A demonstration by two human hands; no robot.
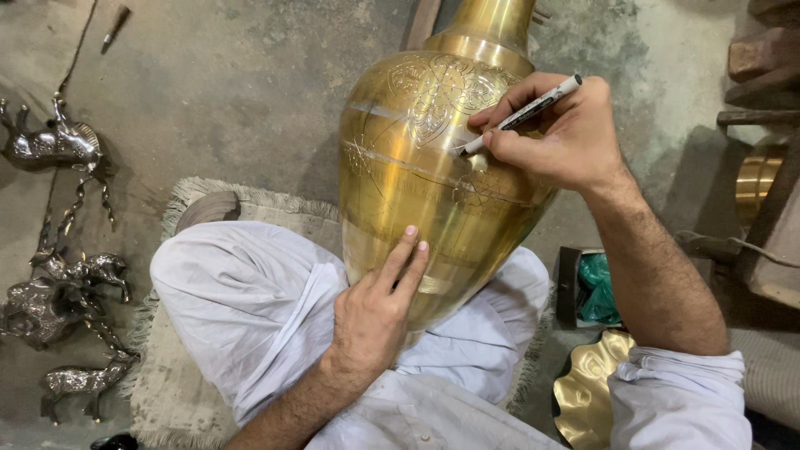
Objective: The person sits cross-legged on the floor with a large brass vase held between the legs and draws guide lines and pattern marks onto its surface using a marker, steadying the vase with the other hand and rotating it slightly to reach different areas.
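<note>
Two hands on one job: marking a pattern onto the brass vase [425, 175], which lies tilted across the lap, neck pointing to the far side; vase sits centre scene, resting on white-clothed legs over a fringed mat [179, 392]; right hand [558, 137] pinches a white marker pen [523, 112] between thumb and fingers, tip touching the vase shoulder just below the engraved floral medallion; grip pressed tight round the barrel, not spread; left hand [375, 312] lies flat on the near lower belly, fingers stretched out and together, holding nothing, just bracing the body against roll; my read: layout lines partly drawn, medallion done, band below it in hand; next stroke calls for a steady wrist, tip kept normal to the curve, left hand holding firm or turning the vase a little; off to the left, silver animal figurines [62, 283] on the floor; near right, a scalloped brass dish [587, 392].
</note>
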